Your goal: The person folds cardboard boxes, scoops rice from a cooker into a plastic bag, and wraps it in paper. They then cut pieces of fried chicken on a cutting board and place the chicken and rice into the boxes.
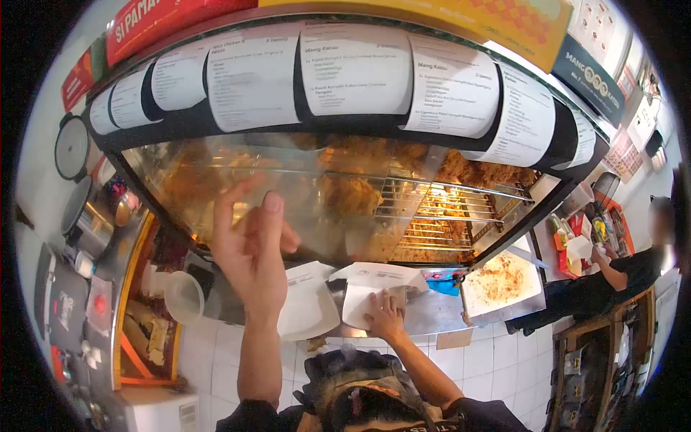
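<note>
Counter (437, 315), tiled flr (497, 360), L hand (258, 263) nr glass (306, 216), R hand (387, 315) on carton (355, 301), fingers apart

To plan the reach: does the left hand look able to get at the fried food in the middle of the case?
Probably not straight ahead: the glass seems to stand between the left hand and the fried food. Further right, the case looks open.

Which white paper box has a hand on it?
The right box: the right hand rests on it, while the left box has no hand on it.
</note>
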### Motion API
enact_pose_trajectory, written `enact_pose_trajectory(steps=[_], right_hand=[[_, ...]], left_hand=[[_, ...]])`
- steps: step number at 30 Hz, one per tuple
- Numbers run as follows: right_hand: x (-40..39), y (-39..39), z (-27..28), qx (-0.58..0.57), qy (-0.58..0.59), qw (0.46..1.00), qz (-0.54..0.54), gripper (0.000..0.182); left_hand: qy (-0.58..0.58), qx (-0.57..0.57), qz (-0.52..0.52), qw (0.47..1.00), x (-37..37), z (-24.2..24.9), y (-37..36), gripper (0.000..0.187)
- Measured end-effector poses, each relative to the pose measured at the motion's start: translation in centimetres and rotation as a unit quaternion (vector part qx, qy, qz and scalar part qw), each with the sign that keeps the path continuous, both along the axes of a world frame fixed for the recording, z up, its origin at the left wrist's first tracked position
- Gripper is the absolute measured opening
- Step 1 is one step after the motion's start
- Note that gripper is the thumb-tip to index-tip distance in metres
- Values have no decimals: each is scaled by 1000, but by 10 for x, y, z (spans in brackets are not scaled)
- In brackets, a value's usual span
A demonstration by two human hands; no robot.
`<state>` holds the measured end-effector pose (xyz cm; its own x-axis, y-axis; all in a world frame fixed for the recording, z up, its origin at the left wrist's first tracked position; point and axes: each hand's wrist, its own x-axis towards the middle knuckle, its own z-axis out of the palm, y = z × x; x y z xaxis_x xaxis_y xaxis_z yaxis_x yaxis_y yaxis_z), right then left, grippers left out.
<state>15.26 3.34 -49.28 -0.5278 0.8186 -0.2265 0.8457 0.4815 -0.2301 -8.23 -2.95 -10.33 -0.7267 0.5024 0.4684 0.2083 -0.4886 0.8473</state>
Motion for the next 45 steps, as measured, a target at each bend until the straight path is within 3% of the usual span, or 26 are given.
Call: enact_pose_trajectory(steps=[3, 5, 7, 9, 11, 13, 14, 16, 20, 25, 29, 31, 37, 43, 45], right_hand=[[2, 8, -3, 1, 9, 1000, -17, 74], [4, 14, -4, 11, 47, 999, -4, 68], [4, 16, 8, -8, 60, 998, -6, 66], [4, 9, 29, -42, 55, 997, -15, 63], [7, 8, 22, -40, 75, 996, -5, 63], [11, 6, 23, -54, 109, 993, 5, 64], [9, 3, 32, -66, 59, 996, 11, 64], [10, 5, 32, -27, -1, 991, 130, 62], [4, 3, 14, -40, 53, 996, 52, 60], [3, 4, 25, -21, 18, 993, 119, 54], [7, 1, 24, 4, 6, 985, 173, 51], [12, 4, 13, 8, 14, 984, 178, 51], [12, 13, -6, -10, 13, 985, 173, 49], [12, 17, 12, -65, 51, 991, 101, 48], [12, 16, 23, -61, 81, 990, 96, 49]], left_hand=[[-10, -34, 26, 999, -8, -59, -27, 29], [44, -117, 122, 985, -17, -138, -42, 33], [176, -252, 222, 925, -15, -195, -67, 45], [171, -362, 307, 864, -14, -268, -95, 59], [130, -446, 317, 827, -17, -340, -125, 65], [77, -533, 239, 808, -26, -406, -149, 63], [78, -523, 241, 814, -30, -406, -151, 63], [122, -598, 144, 779, -40, -401, -151, 54], [199, -534, 184, 801, -60, -410, -142, 46], [201, -524, 154, 813, -78, -399, -131, 40], [188, -533, 145, 812, -84, -388, -127, 41], [84, -613, 87, 781, -83, -369, -122, 46], [198, -523, 180, 809, -79, -394, -130, 59], [129, -539, 169, 815, -67, -370, -131, 62], [119, -551, 174, 808, -68, -383, -135, 63]])
